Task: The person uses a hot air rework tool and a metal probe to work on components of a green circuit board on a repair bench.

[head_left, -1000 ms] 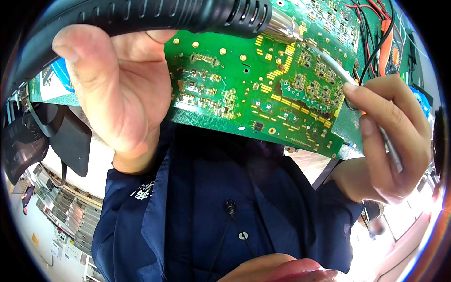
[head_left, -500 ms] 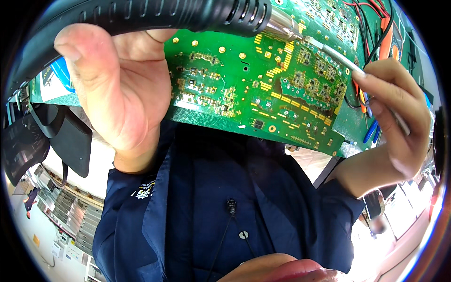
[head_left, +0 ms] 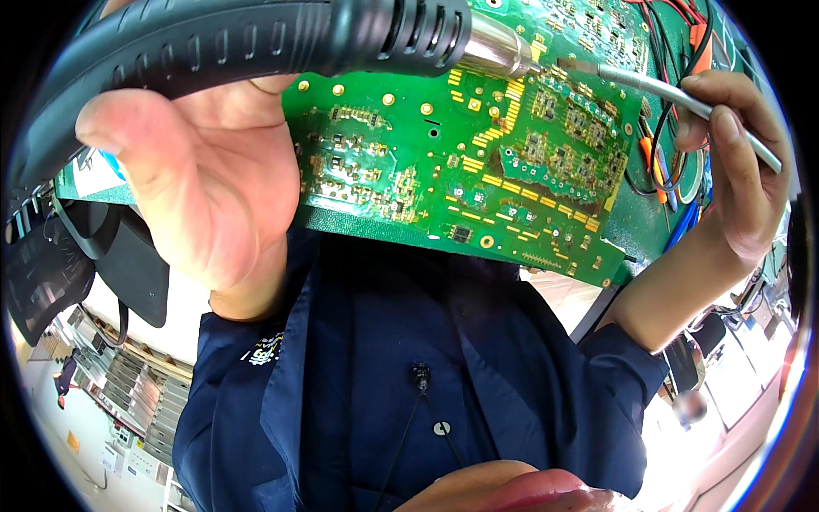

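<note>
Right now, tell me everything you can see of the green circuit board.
The green circuit board is a flat, wide panel dense with small dark chips, gold pads and gold-ringed holes. It fills the upper middle, tilted. The black hot-air tool's metal nozzle and the thin metal tweezers in the right hand meet over its upper part. Red and black wires run at its right edge.

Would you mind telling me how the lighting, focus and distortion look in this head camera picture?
Head view: strong fisheye bend with a black rim; the green circuit board is sharp and evenly lit; the metal nozzle of the black hot-air tool shows glare; the left hand and right hand are clear; the lower-right background is overexposed and blurred.
</note>
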